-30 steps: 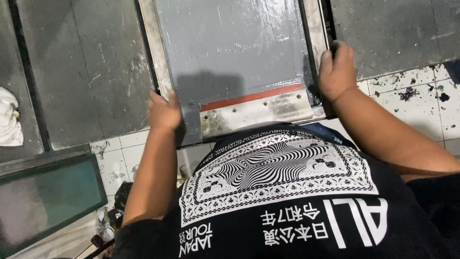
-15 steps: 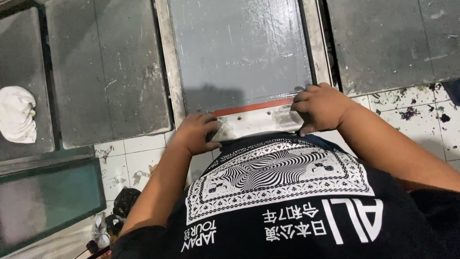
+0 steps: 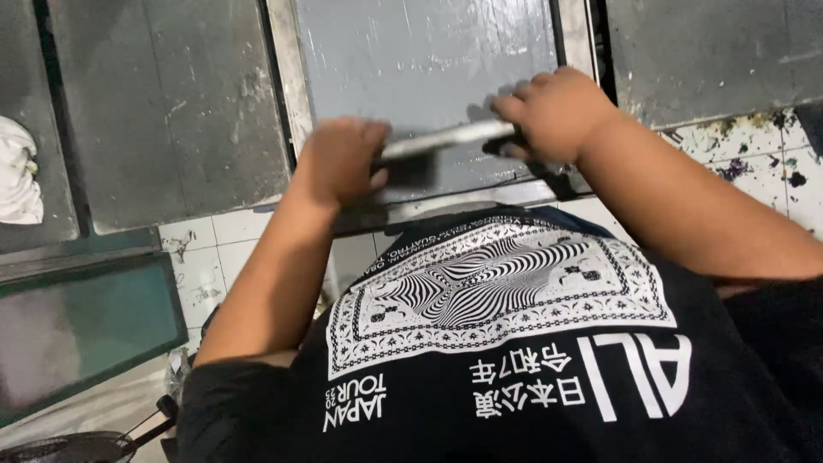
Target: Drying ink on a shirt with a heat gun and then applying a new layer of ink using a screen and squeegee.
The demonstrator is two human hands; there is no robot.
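With both my left hand (image 3: 339, 163) and right hand (image 3: 553, 116) gripping the squeegee (image 3: 446, 137), uneven pressure could smear the screen (image 3: 429, 51).

Reached forward with 2 bare arms, elbows bent outward. Left hand (image 3: 339, 163) curled knuckles-up, fingers closed in a grip, slightly motion-blurred. Right hand (image 3: 553, 111) set higher and farther forward, fingers likewise closed. Wrists roughly straight, forearms angled toward each other.
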